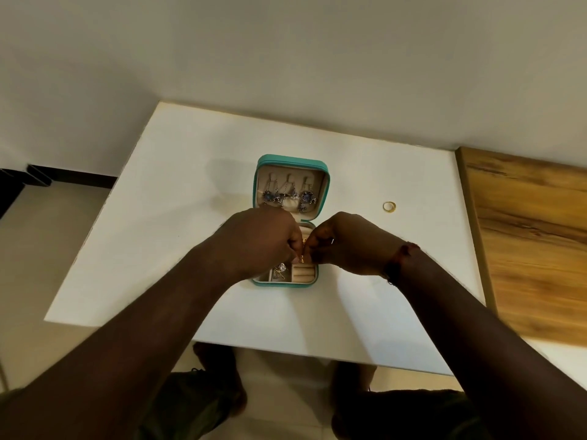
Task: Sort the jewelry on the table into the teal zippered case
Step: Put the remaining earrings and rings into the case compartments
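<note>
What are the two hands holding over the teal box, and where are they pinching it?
A small gold piece of jewelry, pinched between the fingertips of the left hand and right hand, one on each side. Which part they grip is too small to tell.

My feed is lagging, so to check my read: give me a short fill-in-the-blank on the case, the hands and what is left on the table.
1. The case lies ____, lid away from the person.
2. Earrings hang inside the ____.
3. A gold ring lies alone on the table, on the ____ hand's side.
4. Both hands, left hand included, pinch a small ____ piece over the case.

Missing: open; lid; right; gold
</note>
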